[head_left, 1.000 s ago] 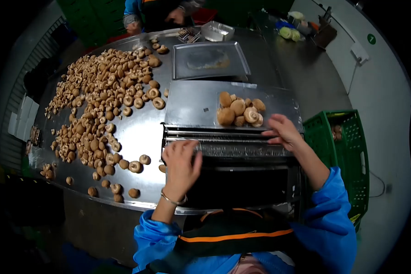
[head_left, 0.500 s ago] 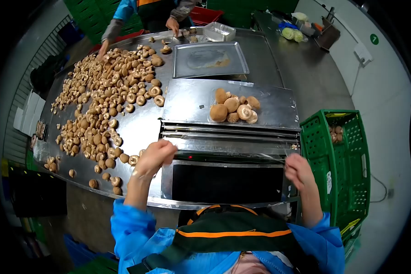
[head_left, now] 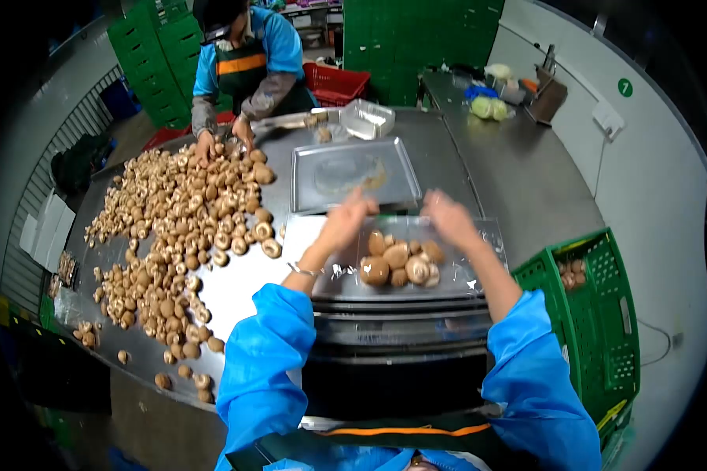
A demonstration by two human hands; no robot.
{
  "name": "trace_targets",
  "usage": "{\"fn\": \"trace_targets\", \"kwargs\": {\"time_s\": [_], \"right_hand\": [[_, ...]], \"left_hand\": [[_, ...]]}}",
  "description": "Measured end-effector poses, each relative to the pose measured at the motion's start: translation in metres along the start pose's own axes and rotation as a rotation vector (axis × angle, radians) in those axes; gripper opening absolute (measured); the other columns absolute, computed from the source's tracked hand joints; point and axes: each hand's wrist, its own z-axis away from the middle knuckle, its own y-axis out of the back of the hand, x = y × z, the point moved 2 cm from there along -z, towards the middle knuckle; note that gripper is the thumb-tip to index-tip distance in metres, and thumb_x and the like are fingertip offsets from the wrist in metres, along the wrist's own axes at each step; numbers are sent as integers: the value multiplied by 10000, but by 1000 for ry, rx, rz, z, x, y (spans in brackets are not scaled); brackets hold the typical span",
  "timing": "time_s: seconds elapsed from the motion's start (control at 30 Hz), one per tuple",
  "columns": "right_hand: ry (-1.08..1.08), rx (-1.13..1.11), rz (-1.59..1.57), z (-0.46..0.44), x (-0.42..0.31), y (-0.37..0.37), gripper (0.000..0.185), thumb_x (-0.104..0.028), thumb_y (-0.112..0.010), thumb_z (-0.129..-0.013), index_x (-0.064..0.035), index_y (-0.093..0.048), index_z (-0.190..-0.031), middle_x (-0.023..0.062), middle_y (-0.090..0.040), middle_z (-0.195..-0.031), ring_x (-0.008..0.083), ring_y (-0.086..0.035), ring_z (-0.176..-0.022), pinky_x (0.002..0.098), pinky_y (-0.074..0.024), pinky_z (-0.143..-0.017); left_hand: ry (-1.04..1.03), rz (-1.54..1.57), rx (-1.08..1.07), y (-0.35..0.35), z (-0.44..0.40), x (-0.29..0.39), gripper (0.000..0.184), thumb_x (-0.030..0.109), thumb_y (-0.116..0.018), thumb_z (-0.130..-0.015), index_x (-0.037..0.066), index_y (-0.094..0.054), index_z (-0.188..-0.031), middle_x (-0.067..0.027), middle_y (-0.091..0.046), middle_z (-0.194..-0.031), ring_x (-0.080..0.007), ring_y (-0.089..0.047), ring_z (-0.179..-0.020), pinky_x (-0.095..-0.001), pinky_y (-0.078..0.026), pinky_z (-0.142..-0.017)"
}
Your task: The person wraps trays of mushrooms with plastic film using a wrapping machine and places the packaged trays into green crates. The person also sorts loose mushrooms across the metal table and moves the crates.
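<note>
Your left hand (head_left: 349, 220) and right hand (head_left: 450, 218): fingers half-curled, blurred; couldn't tell grip. Mushroom cluster (head_left: 398, 261) sat nearer you on the metal plate (head_left: 301, 230), clear film (head_left: 339, 271) apparently over it. Edges looked unfolded; loose mushrooms (head_left: 184, 204) lay unwrapped.

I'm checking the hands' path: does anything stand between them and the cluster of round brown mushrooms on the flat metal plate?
Only clear, glossy plastic film, which seems spread over the round brown mushrooms. Nothing solid visibly separates them from the bare left hand or bare right hand.
</note>
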Motion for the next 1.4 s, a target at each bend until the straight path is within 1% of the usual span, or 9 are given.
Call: {"fn": "trace_targets", "kwargs": {"time_s": [0.07,0.23,0.37,0.7,0.8,0.97,1.17,1.33,1.4], "right_hand": [[-352,-250,-763,16,2,-22,200,-195,-542,-811,-63,-659,-905,109,-592,-1092,247,-488,-1121,309,-348,-974],[-677,-622,-1429,48,-9,27,491,-414,-459,-877,-67,-482,-1224,115,-532,-1161,193,-538,-999,326,-520,-727],[-802,-722,-1494,66,-19,33,670,-545,-391,-860,-41,-349,-1299,202,-488,-1159,196,-587,-847,331,-536,-408],[-741,-786,-1606,189,-117,134,523,-380,-410,-909,6,-374,-1259,163,-521,-1098,204,-599,-814,326,-558,-479],[-784,-805,-1613,222,-138,114,513,-370,-405,-913,-5,-373,-1273,149,-503,-1139,180,-589,-807,316,-553,-476],[-1051,-602,-1479,270,-122,68,628,-486,-312,-906,24,-394,-1262,195,-551,-1100,226,-595,-941,268,-535,-508],[-1550,448,-1713,311,-156,29,194,-188,-517,-884,-77,-505,-1042,-42,-359,-514,42,-261,-361,191,-214,-326],[-1938,415,-2140,387,-185,77,102,-195,-483,-904,-103,-495,-862,-68,-331,-473,44,-296,-346,201,-241,-303],[-2142,119,-1680,430,-222,38,88,-167,-488,-896,-86,-521,-884,-44,-415,-539,49,-382,-397,195,-313,-333]], "left_hand": [[-65,-91,-160,-16,15,-13,429,301,-288,-900,49,-620,-1000,-114,-529,-1201,-308,-298,-1275,-343,-234,-1047],[407,434,-575,4,46,20,462,418,-342,-926,88,-435,-1235,-83,-509,-1115,-169,-508,-969,-232,-430,-763],[527,399,-615,12,75,40,778,666,-259,-826,126,-169,-1379,-308,-368,-1240,-369,-570,-936,-349,-566,-563],[277,343,-679,-6,225,123,658,592,-251,-870,129,-252,-1339,-192,-518,-1090,-234,-591,-904,-296,-558,-590],[599,738,-720,-13,273,68,620,489,-353,-901,23,-323,-1308,-184,-529,-1132,-234,-586,-945,-285,-554,-634],[708,826,-172,-42,310,0,248,220,-518,-892,-9,-608,-921,-45,-613,-783,-101,-555,-646,-215,-482,-606],[700,783,479,-68,311,44,287,297,-442,-924,91,-488,-729,19,-465,-555,-33,-391,-406,-186,-289,-365],[1096,1175,836,-56,417,42,225,220,-440,-914,82,-492,-744,37,-416,-523,-36,-305,-362,-175,-213,-316],[1266,1233,536,-82,462,25,200,216,-473,-895,88,-496,-743,32,-474,-524,-23,-271,-325,-178,-206,-275]]}}
